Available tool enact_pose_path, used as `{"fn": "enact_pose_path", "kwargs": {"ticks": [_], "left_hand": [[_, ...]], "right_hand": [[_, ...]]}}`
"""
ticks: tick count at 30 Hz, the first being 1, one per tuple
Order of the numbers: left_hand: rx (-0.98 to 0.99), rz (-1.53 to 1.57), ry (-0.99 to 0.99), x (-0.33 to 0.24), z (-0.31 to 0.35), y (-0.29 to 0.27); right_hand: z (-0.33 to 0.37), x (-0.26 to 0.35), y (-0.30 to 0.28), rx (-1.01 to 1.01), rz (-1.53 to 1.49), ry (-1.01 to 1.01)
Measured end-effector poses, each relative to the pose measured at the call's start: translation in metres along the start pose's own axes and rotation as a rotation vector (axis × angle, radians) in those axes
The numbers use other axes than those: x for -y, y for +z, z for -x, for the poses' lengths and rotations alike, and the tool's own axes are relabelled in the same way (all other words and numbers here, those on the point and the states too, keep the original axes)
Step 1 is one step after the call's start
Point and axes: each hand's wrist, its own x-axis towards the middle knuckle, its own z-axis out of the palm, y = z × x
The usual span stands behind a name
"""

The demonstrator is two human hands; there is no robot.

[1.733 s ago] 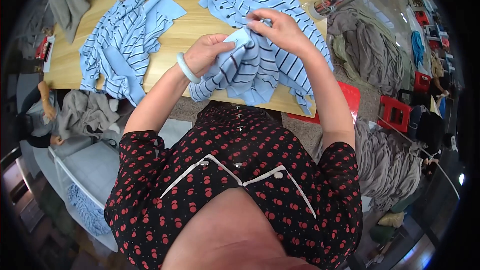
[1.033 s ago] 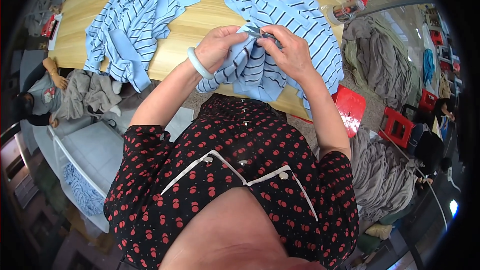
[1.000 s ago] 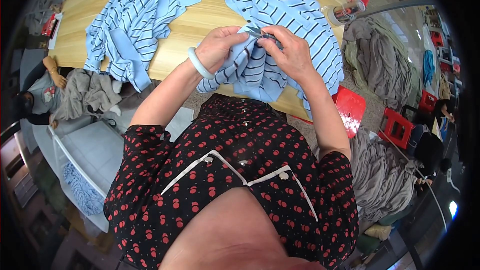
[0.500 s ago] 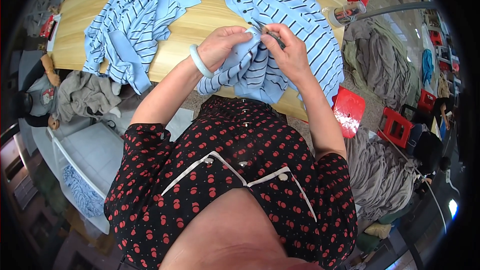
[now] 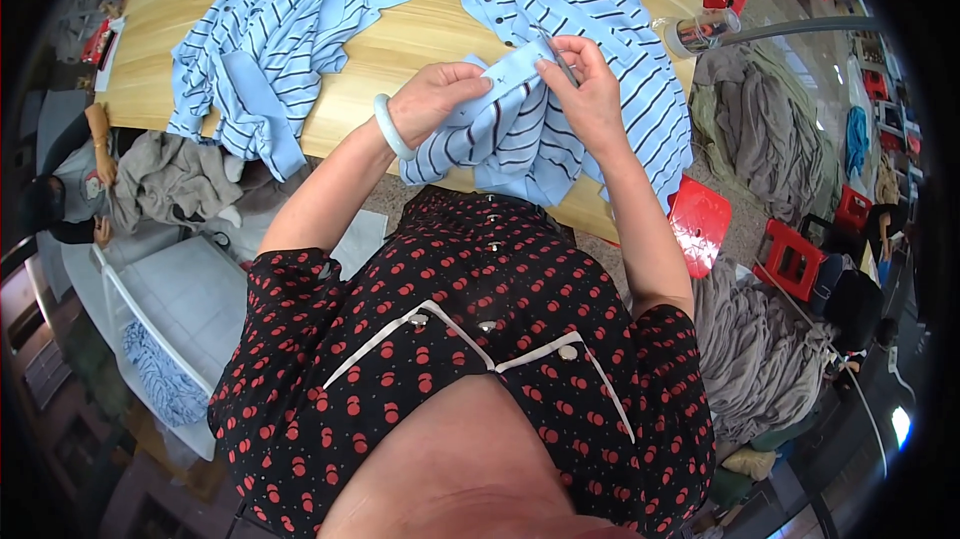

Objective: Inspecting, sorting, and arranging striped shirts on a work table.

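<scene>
Left hand: the left hand (image 5: 437, 103) is pinching, thumb against curled fingers, one end of a light-blue band (image 5: 515, 67) on a striped garment (image 5: 500, 126).
Right hand: the right hand (image 5: 586, 96) is closing thumb and fingers around a slim grey tool (image 5: 566, 69), its thumb tip resting at the band's other end.
Garment: it is hanging between and below both hands, its band stretching tilted from one to the other; where it is parting from the striped cloth (image 5: 610, 14) beyond, I cannot tell.
Table edges: the wooden table (image 5: 372, 79) is ending nearer the body than the hands, and also rightward of the right hand.
Open room: bare wood is lying left of the left hand, reaching to a second striped garment (image 5: 255, 64); beyond the right hand, striped cloth is crowding the surface.
Counts: one clear cylindrical container (image 5: 698, 32) is standing beyond the right hand, near the edge; one pale bracelet (image 5: 391, 126) is circling the left wrist; two grey cloth heaps (image 5: 752, 129) are lying farther right.
</scene>
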Motion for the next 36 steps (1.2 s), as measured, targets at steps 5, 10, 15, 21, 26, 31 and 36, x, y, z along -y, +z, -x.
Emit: {"fn": "enact_pose_path", "kwargs": {"ticks": [5,10,15,21,26,31,36], "left_hand": [[-0.074,0.066,0.022,-0.003,0.003,-0.006],[-0.144,0.035,0.053,-0.005,0.001,0.001],[-0.147,-0.038,0.087,-0.005,-0.001,0.004],[-0.088,-0.015,0.042,-0.002,-0.004,0.001],[-0.119,0.076,0.039,-0.004,-0.002,0.004],[-0.099,0.057,0.036,-0.003,-0.003,0.001],[-0.092,-0.02,0.069,-0.005,-0.007,0.011]], "right_hand": [[0.014,0.007,-0.001,0.039,0.391,-0.284],[0.017,0.01,0.001,0.101,0.482,-0.365],[0.016,0.009,0.002,0.097,0.47,-0.361],[0.014,0.007,0.002,0.11,0.466,-0.379],[0.015,0.01,0.003,0.028,0.333,-0.257],[0.018,0.009,0.003,0.086,0.376,-0.305],[0.011,0.009,0.01,0.109,0.166,0.034]]}}
